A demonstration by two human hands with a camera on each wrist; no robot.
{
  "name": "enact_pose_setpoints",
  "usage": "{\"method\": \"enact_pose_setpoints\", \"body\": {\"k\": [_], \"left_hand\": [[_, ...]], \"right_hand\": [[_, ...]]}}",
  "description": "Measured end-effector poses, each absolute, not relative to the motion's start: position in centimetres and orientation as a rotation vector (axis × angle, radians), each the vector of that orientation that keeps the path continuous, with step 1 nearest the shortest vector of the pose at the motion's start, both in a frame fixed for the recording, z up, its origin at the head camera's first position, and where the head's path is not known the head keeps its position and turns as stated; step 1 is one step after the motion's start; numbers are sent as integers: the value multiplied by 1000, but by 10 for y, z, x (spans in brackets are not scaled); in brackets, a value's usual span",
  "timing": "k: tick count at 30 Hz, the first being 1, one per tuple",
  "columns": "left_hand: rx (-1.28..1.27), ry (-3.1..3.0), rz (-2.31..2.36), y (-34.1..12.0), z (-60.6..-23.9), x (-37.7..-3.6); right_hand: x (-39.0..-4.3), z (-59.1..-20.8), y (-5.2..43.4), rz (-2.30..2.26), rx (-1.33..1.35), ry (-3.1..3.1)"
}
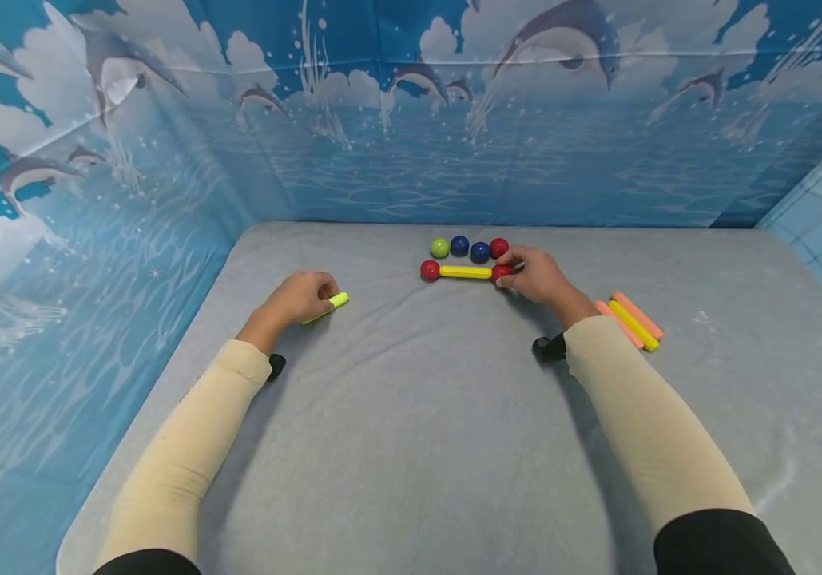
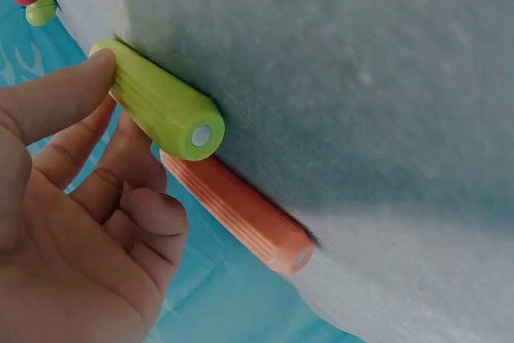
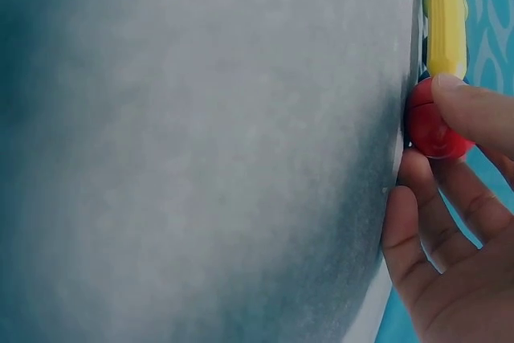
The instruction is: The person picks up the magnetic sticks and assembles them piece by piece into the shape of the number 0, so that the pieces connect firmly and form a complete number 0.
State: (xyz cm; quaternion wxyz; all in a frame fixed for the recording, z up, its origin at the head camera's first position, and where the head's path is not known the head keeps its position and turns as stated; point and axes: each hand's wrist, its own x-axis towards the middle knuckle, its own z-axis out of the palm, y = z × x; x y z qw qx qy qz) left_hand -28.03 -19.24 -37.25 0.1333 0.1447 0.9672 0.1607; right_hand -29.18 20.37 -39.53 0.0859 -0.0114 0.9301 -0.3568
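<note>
My left hand [image 1: 301,296] pinches a lime-green toy rod [image 2: 161,102] near one end, between thumb and fingers. An orange rod [image 2: 241,214] lies on the cloth beside it in the left wrist view; the hand hides it from the head view. Towards the back of the table, a yellow rod [image 1: 465,272] joins a red ball [image 1: 430,270] on its left to another red ball [image 3: 434,122] on its right. The thumb and fingers of my right hand [image 1: 538,275] grip that right-hand ball, which touches the rod's end.
Behind the yellow rod sit a green ball [image 1: 439,247], two blue balls [image 1: 459,245] and a red ball [image 1: 499,247] in a row. Near my right forearm lie a yellow rod [image 1: 633,325] and two orange rods [image 1: 638,315]. A dolphin-print curtain [image 1: 396,160] hangs behind the grey table [image 1: 411,447].
</note>
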Motion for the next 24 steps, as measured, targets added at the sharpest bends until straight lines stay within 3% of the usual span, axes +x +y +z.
{"method": "enact_pose_setpoints", "body": {"k": [6, 16, 24], "left_hand": [[455, 2787, 499, -188, -372, -278], [378, 2389, 1275, -166, -365, -265], [250, 2259, 1443, -132, -375, -264]], "right_hand": [[-291, -396, 203, -1058, -48, 2766], [-291, -395, 203, -1054, -58, 2782], [-290, -398, 206, -1067, -59, 2772]]}}
